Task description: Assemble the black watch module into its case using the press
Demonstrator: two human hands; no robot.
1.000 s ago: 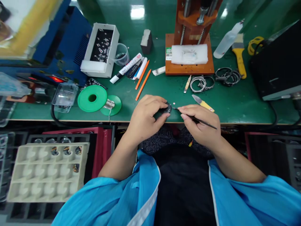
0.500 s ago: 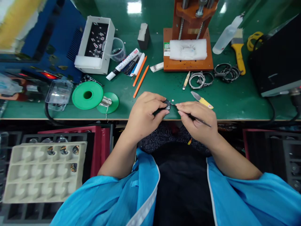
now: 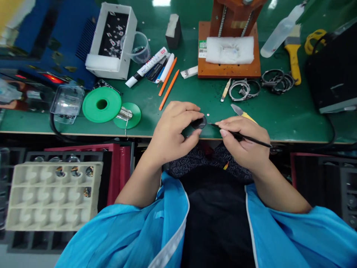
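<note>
The left fingers [image 3: 187, 118] pinch a dark disc [image 3: 200, 123]; the right fingers [image 3: 234, 123] pinch a black tool [image 3: 258, 142]. A knife [image 3: 238, 110] lies just past the right fingers, orange sticks [image 3: 169, 90] past the left.

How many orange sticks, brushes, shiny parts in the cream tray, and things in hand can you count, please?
Orange sticks: 2
Brush: 1
Shiny parts in the cream tray: 4
Black disc in the left hand: 1
Black tool in the right hand: 1
Total: 9
</note>
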